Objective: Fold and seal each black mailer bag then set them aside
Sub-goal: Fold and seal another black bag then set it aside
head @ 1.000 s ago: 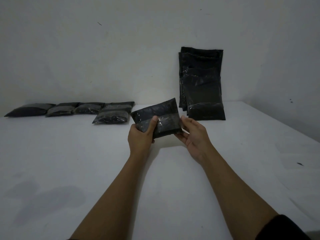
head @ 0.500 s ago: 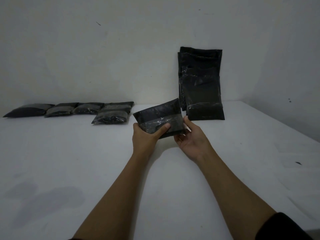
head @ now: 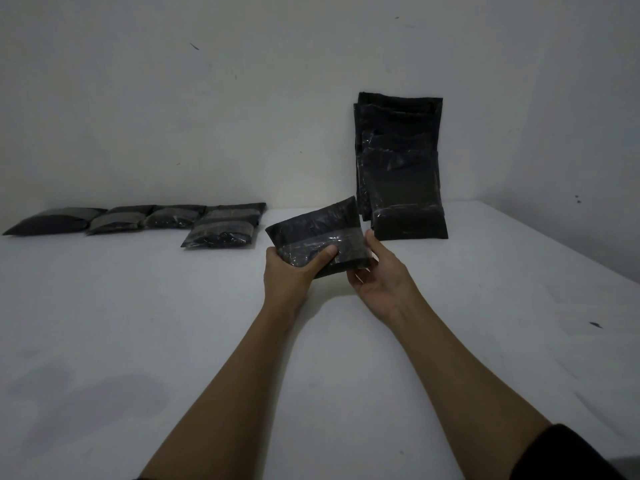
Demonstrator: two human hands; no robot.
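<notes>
You face a dim room: white bench meeting a plain white wall, scuffed with small dark marks; faint stains on the bench's near left.

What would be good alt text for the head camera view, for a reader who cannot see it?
Both hands, left and right, hold a folded black mailer bag above a white table. Five folded bags lie at the far left, and a stack of unfolded bags leans against the wall.
</notes>
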